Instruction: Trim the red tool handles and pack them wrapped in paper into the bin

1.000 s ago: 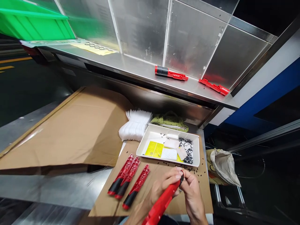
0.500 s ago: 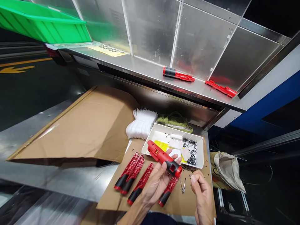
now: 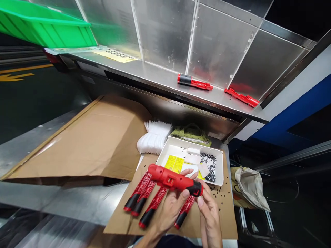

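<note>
My left hand (image 3: 170, 210) holds a red and black tool housing (image 3: 165, 177) from below, its thumb on the near side. The housing lies nearly level, with its red end to the left and its black end to the right. My right hand (image 3: 210, 212) is closed at the black end, thumb and fingers against it. I cannot make out any small part between those fingertips. Under and left of the hands, several red and black housing halves (image 3: 152, 208) lie on a cardboard sheet (image 3: 121, 225), open insides up.
Behind the hands stands a white tray (image 3: 220, 168) with small black parts (image 3: 209, 165) and yellow label sheets (image 3: 174, 163). Black bits (image 3: 221, 193) are scattered beside it. Also around are a white stack (image 3: 155, 137), a cardboard box (image 3: 77, 137), a shelf with two red pieces (image 3: 241, 97), and a green bin (image 3: 59, 32).
My right hand has moved left and up to the housing's black end. The housing has turned closer to level and shifted left. The small metal tool on the cardboard is now hidden.
</note>
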Demonstrator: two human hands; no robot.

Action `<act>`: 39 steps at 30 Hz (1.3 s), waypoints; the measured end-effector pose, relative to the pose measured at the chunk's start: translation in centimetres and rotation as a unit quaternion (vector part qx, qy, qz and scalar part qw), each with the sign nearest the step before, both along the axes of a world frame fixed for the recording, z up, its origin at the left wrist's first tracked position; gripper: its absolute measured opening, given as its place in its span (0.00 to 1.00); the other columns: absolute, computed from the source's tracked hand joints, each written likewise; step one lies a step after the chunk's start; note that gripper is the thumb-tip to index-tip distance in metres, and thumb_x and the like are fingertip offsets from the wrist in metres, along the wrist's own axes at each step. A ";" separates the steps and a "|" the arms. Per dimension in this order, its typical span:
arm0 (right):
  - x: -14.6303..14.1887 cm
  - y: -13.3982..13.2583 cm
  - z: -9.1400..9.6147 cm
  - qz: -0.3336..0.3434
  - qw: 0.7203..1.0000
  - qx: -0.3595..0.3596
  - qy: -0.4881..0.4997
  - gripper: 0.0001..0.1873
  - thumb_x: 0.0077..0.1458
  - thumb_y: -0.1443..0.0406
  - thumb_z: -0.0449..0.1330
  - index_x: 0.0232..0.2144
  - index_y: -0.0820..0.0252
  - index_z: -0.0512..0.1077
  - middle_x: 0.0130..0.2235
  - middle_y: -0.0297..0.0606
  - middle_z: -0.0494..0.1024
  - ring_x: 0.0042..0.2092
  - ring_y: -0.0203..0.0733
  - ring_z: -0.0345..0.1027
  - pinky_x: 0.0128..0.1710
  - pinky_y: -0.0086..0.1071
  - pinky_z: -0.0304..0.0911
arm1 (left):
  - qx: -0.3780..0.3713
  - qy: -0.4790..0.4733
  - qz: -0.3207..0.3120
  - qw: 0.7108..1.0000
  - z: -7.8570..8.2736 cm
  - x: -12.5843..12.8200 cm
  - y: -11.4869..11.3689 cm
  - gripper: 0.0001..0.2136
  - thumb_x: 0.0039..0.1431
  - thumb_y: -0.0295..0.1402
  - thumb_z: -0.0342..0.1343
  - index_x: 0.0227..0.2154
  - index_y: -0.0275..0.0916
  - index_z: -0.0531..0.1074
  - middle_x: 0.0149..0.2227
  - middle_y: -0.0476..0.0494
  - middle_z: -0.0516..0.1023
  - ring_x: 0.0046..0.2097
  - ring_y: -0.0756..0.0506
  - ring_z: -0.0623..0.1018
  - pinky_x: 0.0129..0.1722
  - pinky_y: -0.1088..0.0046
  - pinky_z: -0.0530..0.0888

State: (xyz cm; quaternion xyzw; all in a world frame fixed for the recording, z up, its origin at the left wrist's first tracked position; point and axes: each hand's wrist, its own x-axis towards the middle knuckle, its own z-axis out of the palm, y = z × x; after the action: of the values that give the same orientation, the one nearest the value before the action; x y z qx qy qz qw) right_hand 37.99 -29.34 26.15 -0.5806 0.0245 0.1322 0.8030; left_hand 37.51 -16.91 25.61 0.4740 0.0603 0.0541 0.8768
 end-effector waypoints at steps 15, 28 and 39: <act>0.5 1.4 0.1 -0.042 0.968 0.212 0.125 0.19 0.43 0.57 0.76 0.40 0.50 0.82 0.44 0.36 0.83 0.48 0.42 0.76 0.51 0.34 0.69 | 0.100 0.011 -0.006 0.995 -0.8 -0.6 -1.0 0.28 0.59 0.49 0.61 0.60 0.45 0.69 0.64 0.37 0.71 0.64 0.35 0.71 0.66 0.55 0.66; 2.3 0.3 -3.0 0.072 0.968 0.220 0.101 0.24 0.42 0.52 0.75 0.41 0.53 0.79 0.48 0.40 0.81 0.50 0.46 0.75 0.55 0.40 0.68 | 0.229 0.036 0.004 0.973 0.0 0.0 0.0 0.30 0.58 0.51 0.59 0.61 0.44 0.68 0.56 0.37 0.78 0.62 0.35 0.73 0.62 0.56 0.71; 14.8 -4.0 -9.0 0.061 0.836 -0.535 -0.102 0.15 0.53 0.60 0.57 0.42 0.58 0.72 0.50 0.49 0.75 0.53 0.57 0.68 0.50 0.45 0.62 | -0.012 0.118 0.088 0.989 0.7 3.0 3.4 0.43 0.48 0.55 0.68 0.63 0.40 0.64 0.53 0.34 0.80 0.55 0.34 0.78 0.55 0.59 0.74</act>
State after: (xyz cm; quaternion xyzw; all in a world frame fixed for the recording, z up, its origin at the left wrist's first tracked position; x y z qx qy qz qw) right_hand 52.83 -33.32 17.15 -0.9303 -0.0261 0.0873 0.3554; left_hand 40.53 -13.46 26.33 0.4593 0.2057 0.0739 0.8610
